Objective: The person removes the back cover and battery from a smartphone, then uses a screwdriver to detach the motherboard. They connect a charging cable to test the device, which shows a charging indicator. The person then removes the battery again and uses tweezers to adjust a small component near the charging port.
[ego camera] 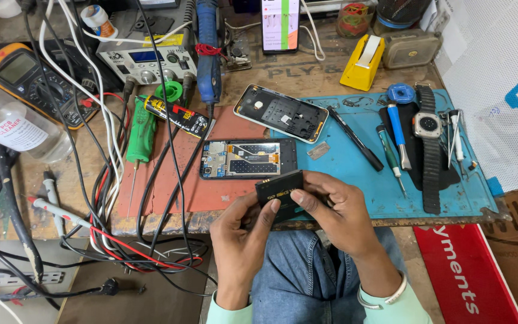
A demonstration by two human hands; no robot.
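Observation:
My left hand [242, 231] and my right hand [337, 207] together grip a flat black phone battery [279, 187] over the near edge of the bench, thumbs pressing its face. Just beyond it lies an opened phone body [248, 159] with its inner boards showing. A detached phone back frame [281, 113] rests further back, partly on the blue mat [445, 198].
On the blue mat lie screwdrivers [398, 129], a black pen-like tool [356, 139], tweezers [454, 138] and a smartwatch [430, 147]. A tangle of cables [121, 198], a multimeter [34, 81], a clear bottle [16, 126], a soldering station [146, 60] and a yellow tape dispenser [364, 63] crowd the left and back.

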